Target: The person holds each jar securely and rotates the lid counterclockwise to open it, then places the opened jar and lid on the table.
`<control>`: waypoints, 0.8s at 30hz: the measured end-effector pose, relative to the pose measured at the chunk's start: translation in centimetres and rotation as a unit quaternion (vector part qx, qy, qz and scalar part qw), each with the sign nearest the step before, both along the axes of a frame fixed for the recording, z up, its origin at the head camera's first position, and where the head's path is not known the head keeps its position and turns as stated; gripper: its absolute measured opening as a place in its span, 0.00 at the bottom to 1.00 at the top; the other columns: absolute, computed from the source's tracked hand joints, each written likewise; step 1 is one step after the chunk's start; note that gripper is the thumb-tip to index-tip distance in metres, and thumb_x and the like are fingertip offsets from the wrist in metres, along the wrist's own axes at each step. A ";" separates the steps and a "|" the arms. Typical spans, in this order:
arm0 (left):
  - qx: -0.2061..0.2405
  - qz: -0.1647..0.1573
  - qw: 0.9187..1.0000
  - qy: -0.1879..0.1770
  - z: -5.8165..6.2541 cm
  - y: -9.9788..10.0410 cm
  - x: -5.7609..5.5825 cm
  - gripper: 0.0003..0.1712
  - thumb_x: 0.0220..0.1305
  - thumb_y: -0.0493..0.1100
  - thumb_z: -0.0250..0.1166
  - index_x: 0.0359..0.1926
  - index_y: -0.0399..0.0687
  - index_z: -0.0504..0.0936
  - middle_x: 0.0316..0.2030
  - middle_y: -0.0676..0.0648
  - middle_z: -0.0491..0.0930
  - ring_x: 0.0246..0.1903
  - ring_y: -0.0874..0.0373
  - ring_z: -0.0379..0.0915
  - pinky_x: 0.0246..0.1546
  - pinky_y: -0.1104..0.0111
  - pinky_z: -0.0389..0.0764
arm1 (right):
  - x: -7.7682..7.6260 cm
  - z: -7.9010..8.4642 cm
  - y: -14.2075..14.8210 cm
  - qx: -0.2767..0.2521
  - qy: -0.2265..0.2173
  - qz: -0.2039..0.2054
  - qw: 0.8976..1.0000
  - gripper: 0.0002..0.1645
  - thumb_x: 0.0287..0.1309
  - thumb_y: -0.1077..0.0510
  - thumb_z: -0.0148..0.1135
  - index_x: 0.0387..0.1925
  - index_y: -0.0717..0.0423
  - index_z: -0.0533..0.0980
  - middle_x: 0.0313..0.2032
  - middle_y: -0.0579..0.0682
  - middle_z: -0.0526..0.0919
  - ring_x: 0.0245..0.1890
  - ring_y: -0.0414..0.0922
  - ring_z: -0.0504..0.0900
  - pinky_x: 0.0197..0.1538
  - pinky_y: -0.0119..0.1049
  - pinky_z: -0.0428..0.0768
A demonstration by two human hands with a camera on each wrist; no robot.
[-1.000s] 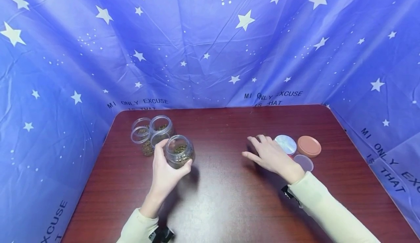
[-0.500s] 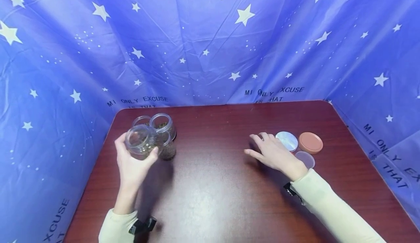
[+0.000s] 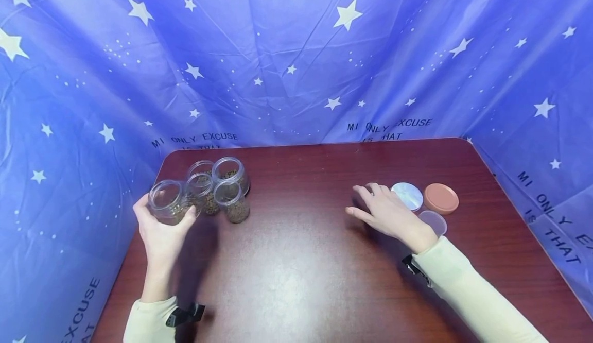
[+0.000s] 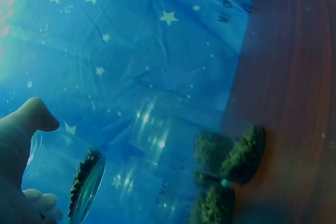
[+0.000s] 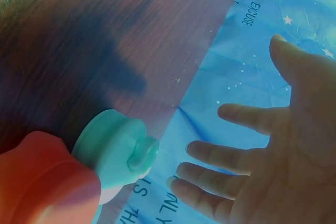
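Observation:
My left hand (image 3: 162, 237) grips a wide clear jar (image 3: 168, 199) around its side, with the thumb on its right. Small brown-green bits lie in the bottom of this jar, visible in the left wrist view too. To its right stand several clear, lidless jars, among them a narrow jar (image 3: 237, 206) and a wider jar (image 3: 229, 170), each partly filled with similar bits. My right hand (image 3: 389, 214) is spread above the right side of the table, holding nothing. Beside it are a pale round-topped object (image 3: 407, 196), an orange round-topped object (image 3: 441, 199) and a translucent disc (image 3: 434, 222).
The dark red wooden table (image 3: 296, 260) has rounded far corners. A blue star-patterned cloth (image 3: 278, 39) hangs behind it and along both sides. In the right wrist view, a teal piece (image 5: 113, 148) with a loop stands by a red-orange piece (image 5: 52, 182).
My left hand has carried the wide jar leftward, from in front of the jar group to its left side. My right hand has stayed nearly still beside the round-topped objects.

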State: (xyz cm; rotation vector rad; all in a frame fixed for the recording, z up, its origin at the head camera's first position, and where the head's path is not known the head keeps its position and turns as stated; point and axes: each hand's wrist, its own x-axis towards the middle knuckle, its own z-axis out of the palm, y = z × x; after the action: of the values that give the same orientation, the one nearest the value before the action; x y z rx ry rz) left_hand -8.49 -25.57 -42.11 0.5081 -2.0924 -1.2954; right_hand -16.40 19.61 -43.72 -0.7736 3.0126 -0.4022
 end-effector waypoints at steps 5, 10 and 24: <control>0.004 -0.005 0.999 -0.038 -0.9 -0.5 0.2 0.49 0.45 0.34 0.79 0.67 0.34 0.63 0.60 0.46 0.70 0.59 0.54 0.67 0.62 0.64 0.66 | 0.0 0.1 0.0 -0.002 0.003 0.001 1.000 0.39 0.69 0.37 0.62 0.67 0.62 0.73 0.58 0.68 0.78 0.56 0.68 0.78 0.57 0.65 0.75; -0.003 -0.030 0.996 -0.083 -2.3 -0.9 0.4 0.51 0.44 0.36 0.80 0.67 0.33 0.62 0.63 0.33 0.69 0.63 0.39 0.66 0.65 0.52 0.64 | 0.0 0.1 -0.1 -0.004 0.000 -0.001 1.000 0.39 0.69 0.37 0.62 0.67 0.62 0.73 0.58 0.68 0.78 0.56 0.68 0.78 0.57 0.65 0.75; -0.038 -0.089 0.982 -0.162 -4.2 -0.2 0.3 0.52 0.43 0.39 0.81 0.65 0.28 0.61 0.59 0.26 0.70 0.61 0.31 0.67 0.62 0.43 0.66 | 0.1 0.3 -0.1 0.001 -0.017 -0.010 1.000 0.40 0.70 0.37 0.61 0.69 0.62 0.72 0.59 0.69 0.77 0.58 0.69 0.77 0.58 0.66 0.74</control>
State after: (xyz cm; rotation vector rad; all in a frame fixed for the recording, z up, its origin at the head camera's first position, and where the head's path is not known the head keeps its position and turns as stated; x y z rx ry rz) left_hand -8.20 -25.75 -46.26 0.5379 -2.4970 -1.2937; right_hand -16.28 19.53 -43.43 -0.7302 2.9917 -0.4076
